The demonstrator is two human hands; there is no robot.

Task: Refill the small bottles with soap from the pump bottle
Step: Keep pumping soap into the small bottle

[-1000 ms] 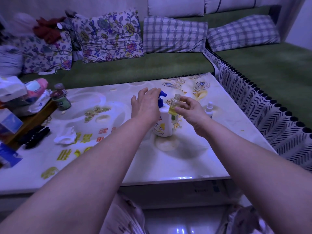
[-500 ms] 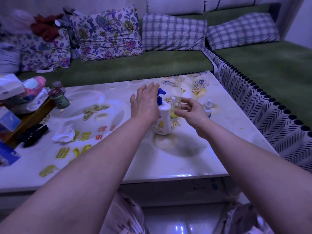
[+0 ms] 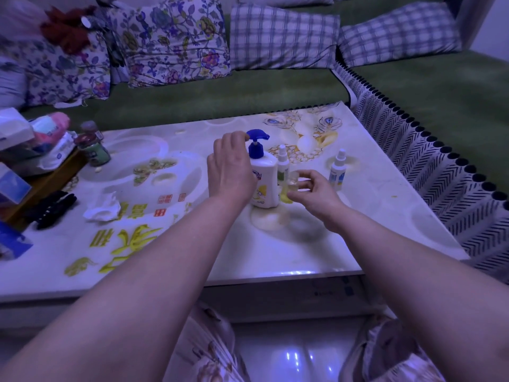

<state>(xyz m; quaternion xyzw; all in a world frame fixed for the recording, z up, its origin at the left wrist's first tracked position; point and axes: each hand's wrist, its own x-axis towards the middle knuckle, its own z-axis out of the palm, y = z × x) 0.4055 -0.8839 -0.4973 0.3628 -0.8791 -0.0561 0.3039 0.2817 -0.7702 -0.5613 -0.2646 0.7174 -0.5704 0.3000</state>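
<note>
A white pump bottle (image 3: 265,180) with a blue pump head (image 3: 257,135) stands mid-table. My left hand (image 3: 231,168) lies against its left side, fingers curled by the pump's neck; the palm side is hidden. My right hand (image 3: 312,193) pinches the open top of a small clear bottle (image 3: 287,193) holding yellow liquid, which is low against the pump bottle's right side. A second small bottle (image 3: 282,162) with a white spray cap stands just behind it. A third small spray bottle (image 3: 338,169) stands apart to the right.
The table (image 3: 303,252) carries a crumpled tissue (image 3: 103,209), a dark object (image 3: 51,206), small jars (image 3: 95,151) and a wooden box (image 3: 41,183) piled with packets at the left. A green sofa with cushions wraps the back and right.
My left hand came off the top of the pump and dropped to the bottle's left side. My right hand lowered the small clear bottle from the spout to beside the pump bottle's base.
</note>
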